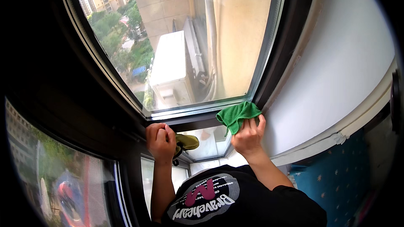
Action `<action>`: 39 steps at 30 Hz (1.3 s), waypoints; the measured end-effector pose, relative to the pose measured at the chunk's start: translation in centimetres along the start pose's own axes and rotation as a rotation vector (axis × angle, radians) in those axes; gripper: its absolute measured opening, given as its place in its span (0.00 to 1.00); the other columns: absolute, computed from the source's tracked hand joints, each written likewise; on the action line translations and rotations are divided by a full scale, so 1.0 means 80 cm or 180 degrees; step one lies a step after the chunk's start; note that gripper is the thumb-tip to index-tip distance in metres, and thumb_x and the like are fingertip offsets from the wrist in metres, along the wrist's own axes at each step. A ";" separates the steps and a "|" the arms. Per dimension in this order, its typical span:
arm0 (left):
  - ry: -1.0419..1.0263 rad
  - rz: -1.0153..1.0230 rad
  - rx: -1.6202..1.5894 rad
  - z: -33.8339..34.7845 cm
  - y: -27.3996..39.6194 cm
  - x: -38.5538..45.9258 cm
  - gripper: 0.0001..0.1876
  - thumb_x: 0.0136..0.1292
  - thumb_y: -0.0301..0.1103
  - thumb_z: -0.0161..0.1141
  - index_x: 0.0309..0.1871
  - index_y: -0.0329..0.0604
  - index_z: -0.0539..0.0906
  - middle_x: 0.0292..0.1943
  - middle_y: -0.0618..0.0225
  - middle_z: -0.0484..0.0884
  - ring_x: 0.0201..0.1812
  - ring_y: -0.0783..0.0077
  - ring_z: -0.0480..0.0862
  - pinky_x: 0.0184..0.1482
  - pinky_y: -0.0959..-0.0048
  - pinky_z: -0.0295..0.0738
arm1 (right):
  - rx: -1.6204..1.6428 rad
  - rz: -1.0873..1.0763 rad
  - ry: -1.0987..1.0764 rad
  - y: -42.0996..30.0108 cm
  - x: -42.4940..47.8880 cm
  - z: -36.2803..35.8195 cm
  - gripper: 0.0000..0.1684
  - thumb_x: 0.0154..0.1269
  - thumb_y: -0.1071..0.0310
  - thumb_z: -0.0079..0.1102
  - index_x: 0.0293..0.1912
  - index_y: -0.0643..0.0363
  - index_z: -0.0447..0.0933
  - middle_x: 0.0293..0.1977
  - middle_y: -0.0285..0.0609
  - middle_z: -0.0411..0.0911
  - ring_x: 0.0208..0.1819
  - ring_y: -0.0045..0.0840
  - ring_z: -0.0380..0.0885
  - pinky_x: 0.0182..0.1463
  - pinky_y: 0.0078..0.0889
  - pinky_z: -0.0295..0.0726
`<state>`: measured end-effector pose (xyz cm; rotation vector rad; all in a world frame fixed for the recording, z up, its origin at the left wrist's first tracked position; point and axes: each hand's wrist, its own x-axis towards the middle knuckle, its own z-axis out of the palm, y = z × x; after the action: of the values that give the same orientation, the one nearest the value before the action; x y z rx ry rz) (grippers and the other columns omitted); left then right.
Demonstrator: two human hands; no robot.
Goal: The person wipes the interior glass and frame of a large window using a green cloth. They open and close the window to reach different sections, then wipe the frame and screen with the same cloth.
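My right hand [249, 135] grips a green cloth [240, 115], which lies against the lower right corner of the dark window frame [202, 118]. My left hand [161, 140] is closed at the frame's lower left corner, with an olive-yellow cloth [187, 142] showing beside its fingers. Part of that cloth is hidden behind the hand. Between and above both hands rises the large window pane [236, 37], with a dark frame around it.
A white outdoor air-conditioner unit [170, 60] stands beyond the glass. At the lower left is another window with a mesh screen [63, 176]. A white wall [334, 69] and a teal patterned fabric [334, 176] are on the right. Lower panes show below the frame.
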<state>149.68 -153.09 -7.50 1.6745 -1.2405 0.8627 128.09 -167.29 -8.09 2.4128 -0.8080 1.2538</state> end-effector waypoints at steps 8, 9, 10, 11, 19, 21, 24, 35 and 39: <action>0.0067 -0.0074 -0.0044 0.005 0.002 -0.001 0.11 0.55 0.18 0.65 0.23 0.38 0.73 0.32 0.63 0.78 0.36 0.59 0.79 0.37 0.65 0.76 | 0.0424 -0.0214 -0.0101 -0.024 0.020 -0.005 0.12 0.47 0.72 0.59 0.34 0.68 0.78 0.31 0.50 0.79 0.36 0.40 0.79 0.54 0.50 0.67; 0.0061 -0.0070 -0.0049 0.006 0.003 -0.001 0.11 0.55 0.18 0.65 0.23 0.39 0.73 0.32 0.63 0.78 0.36 0.59 0.79 0.37 0.65 0.76 | 0.0494 -0.0275 -0.0091 -0.033 0.023 -0.004 0.12 0.47 0.72 0.59 0.34 0.69 0.78 0.31 0.51 0.79 0.36 0.40 0.79 0.54 0.50 0.67; 0.0054 -0.0090 -0.0058 0.007 0.002 -0.002 0.11 0.54 0.19 0.65 0.23 0.39 0.73 0.32 0.63 0.78 0.36 0.59 0.79 0.37 0.65 0.76 | 0.0461 -0.0408 -0.0058 -0.044 0.022 0.003 0.14 0.47 0.70 0.60 0.35 0.69 0.78 0.32 0.51 0.79 0.36 0.40 0.79 0.54 0.50 0.67; 0.0061 -0.0092 -0.0068 0.008 0.002 -0.003 0.11 0.54 0.19 0.65 0.23 0.39 0.73 0.32 0.63 0.78 0.36 0.59 0.79 0.38 0.64 0.76 | 0.0538 -0.0505 -0.0139 -0.053 0.022 0.009 0.16 0.47 0.69 0.60 0.37 0.70 0.78 0.33 0.51 0.80 0.37 0.39 0.80 0.55 0.50 0.67; -0.0090 -0.0274 -0.0314 0.002 -0.013 -0.010 0.11 0.54 0.18 0.65 0.23 0.37 0.72 0.33 0.61 0.79 0.39 0.59 0.78 0.41 0.66 0.74 | 0.1531 -0.1004 -0.0055 -0.140 0.048 0.040 0.14 0.52 0.70 0.55 0.39 0.68 0.79 0.35 0.50 0.83 0.40 0.34 0.83 0.58 0.46 0.68; -0.0068 -0.0128 -0.0211 0.003 -0.012 -0.008 0.10 0.54 0.18 0.64 0.23 0.37 0.73 0.34 0.61 0.80 0.39 0.58 0.80 0.41 0.66 0.76 | 0.1457 -0.0950 -0.0033 -0.130 0.046 0.036 0.15 0.53 0.69 0.54 0.40 0.68 0.80 0.34 0.49 0.83 0.40 0.33 0.82 0.57 0.47 0.67; -0.0016 -0.0021 -0.0086 0.002 -0.009 -0.007 0.09 0.54 0.18 0.64 0.24 0.37 0.74 0.35 0.62 0.81 0.39 0.58 0.81 0.41 0.65 0.78 | 0.1132 -0.0721 -0.0252 -0.088 0.036 0.015 0.14 0.52 0.71 0.55 0.39 0.68 0.80 0.34 0.48 0.83 0.41 0.31 0.82 0.52 0.49 0.64; 0.0120 -0.0095 -0.0055 0.004 -0.002 -0.007 0.08 0.53 0.20 0.66 0.24 0.40 0.76 0.34 0.66 0.80 0.38 0.62 0.81 0.37 0.69 0.80 | -0.0049 -0.0041 -0.0352 -0.011 0.021 -0.020 0.09 0.46 0.74 0.63 0.31 0.66 0.77 0.29 0.49 0.77 0.34 0.39 0.76 0.46 0.41 0.66; 0.0132 -0.0258 -0.0267 0.007 -0.002 -0.009 0.12 0.53 0.18 0.64 0.21 0.38 0.72 0.35 0.63 0.80 0.38 0.60 0.80 0.38 0.67 0.77 | 0.0343 -0.0426 -0.0340 -0.042 0.033 -0.008 0.07 0.45 0.72 0.62 0.25 0.62 0.72 0.21 0.46 0.72 0.26 0.38 0.72 0.42 0.40 0.65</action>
<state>149.69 -153.33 -8.41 1.6210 -1.1570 0.7822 130.92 -165.19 -5.60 2.5907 -0.6093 1.1538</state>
